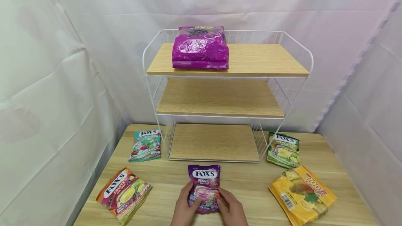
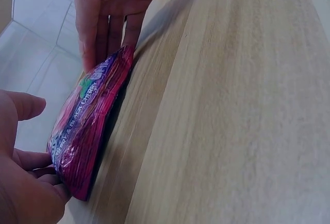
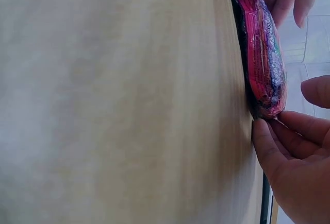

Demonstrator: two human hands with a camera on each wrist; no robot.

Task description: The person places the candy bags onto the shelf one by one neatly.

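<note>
A purple Fox's Berries candy bag (image 1: 204, 184) lies face up on the table, in front of the shelf rack. My left hand (image 1: 186, 203) touches its left edge, and my right hand (image 1: 230, 206) touches its right edge. In the left wrist view, the left fingers (image 2: 41, 170) meet the bag's side near the tabletop while the thumb stands apart above. The right wrist view has the right fingers (image 3: 296, 128) against the bag's (image 3: 265, 54) end, with that thumb also raised off it. Some fingertips are hidden at the bag's edges.
A three-tier rack (image 1: 213, 114) with wooden shelves stands behind, a magenta candy bag (image 1: 201, 50) on top. Left lie a teal Fox's bag (image 1: 146, 145) and an orange Fox's Fruits bag (image 1: 125, 194). Right are a green Fox's bag (image 1: 283, 151) and a yellow candy bag (image 1: 303, 194).
</note>
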